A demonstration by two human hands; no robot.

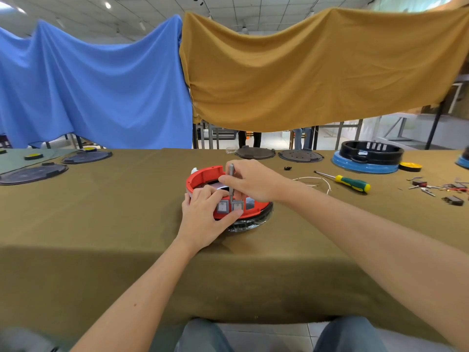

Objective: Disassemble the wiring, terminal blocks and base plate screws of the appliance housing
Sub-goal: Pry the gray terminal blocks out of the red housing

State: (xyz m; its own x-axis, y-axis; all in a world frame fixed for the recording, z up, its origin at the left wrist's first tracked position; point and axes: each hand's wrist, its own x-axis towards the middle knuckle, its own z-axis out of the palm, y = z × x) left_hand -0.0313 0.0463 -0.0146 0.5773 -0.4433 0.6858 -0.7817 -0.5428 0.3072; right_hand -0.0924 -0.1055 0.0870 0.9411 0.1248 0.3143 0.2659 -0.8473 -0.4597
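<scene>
Red housing (203, 175) between both hands

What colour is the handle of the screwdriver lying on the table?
Green and yellow, on the screwdriver; the head view shows it.

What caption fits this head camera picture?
Left hand steadies round red plastic housing; right hand holds thin grey metal tool.
</scene>
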